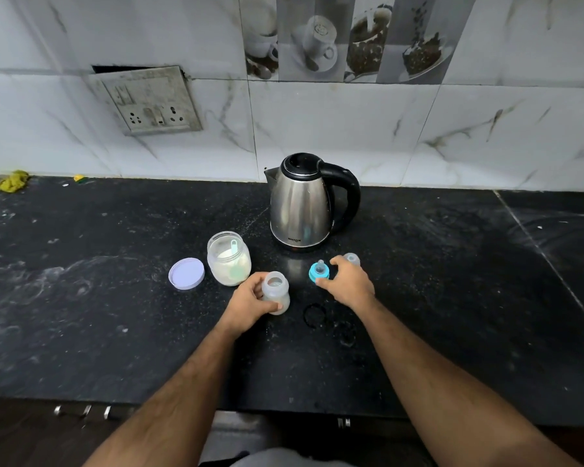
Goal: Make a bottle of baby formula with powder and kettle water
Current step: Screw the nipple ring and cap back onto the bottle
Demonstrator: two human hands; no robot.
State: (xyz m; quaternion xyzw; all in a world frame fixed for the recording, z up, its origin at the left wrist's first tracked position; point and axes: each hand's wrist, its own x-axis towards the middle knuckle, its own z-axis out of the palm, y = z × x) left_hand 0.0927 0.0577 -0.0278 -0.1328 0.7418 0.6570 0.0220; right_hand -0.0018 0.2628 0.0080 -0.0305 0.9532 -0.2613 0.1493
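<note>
We've got our left hand [250,299] wrapped round the open bottle [276,292] mid-bench, right hand [346,281] with fingers spread, fingertips touching the teal nipple ring [318,272] beside it.

Open bottle [276,291] upright – powder jar [229,262] uncapped, steel kettle [300,203] behind.

Single head-worn wide-angle view, standing height, facing forward and down onto black speckled stone tabletop [115,315], marbled white tile wall [351,123] behind; forearms close below.
</note>
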